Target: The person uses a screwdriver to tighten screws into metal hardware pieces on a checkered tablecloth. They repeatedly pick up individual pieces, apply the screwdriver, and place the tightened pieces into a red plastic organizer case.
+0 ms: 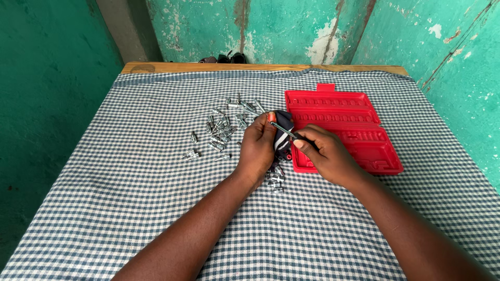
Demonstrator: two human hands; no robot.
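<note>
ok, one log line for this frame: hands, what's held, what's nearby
left hand: holds dark cloth | right hand: holds metal bar against cloth | left: loose sockets | right: open red case

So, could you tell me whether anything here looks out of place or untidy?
Yes: the red tool case lies open with its slots empty, while its small metal sockets are scattered loose over the checked cloth. The left hand grips a dark rag; the right hand holds a thin metal tool.

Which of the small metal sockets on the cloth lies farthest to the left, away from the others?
The lone socket left of the main pile, lying by itself on the checked cloth, farthest from the left hand.
</note>
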